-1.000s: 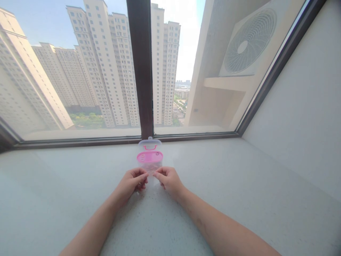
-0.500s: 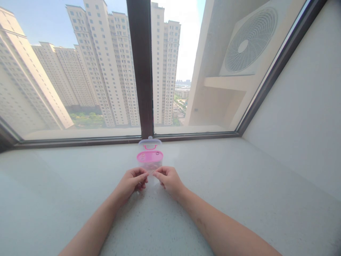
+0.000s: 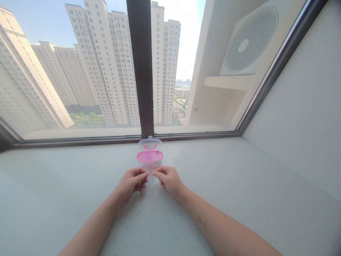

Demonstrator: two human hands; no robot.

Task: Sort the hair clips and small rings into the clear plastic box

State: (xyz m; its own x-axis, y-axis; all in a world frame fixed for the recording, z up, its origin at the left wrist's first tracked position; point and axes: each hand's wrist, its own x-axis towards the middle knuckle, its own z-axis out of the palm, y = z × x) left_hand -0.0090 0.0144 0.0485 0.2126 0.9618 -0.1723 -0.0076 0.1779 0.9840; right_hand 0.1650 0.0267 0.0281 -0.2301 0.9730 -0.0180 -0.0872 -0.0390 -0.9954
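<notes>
A clear plastic box [image 3: 150,165] with a pink tray [image 3: 150,156] at its top stands near the window; a few small rings lie on the tray. Behind the tray its clear lid [image 3: 150,142], with a pink handle, is tilted up. Just in front of the box, my left hand [image 3: 137,178] pinches something too small to make out between thumb and forefinger. My right hand [image 3: 165,177] faces it, also in a pinch, on something I cannot make out. A narrow gap parts the two sets of fingertips.
The pale speckled sill [image 3: 226,185] spreads around both arms. A dark window frame [image 3: 197,134] runs behind the box, with an upright bar in the middle. A white wall [image 3: 301,117] rises at the right.
</notes>
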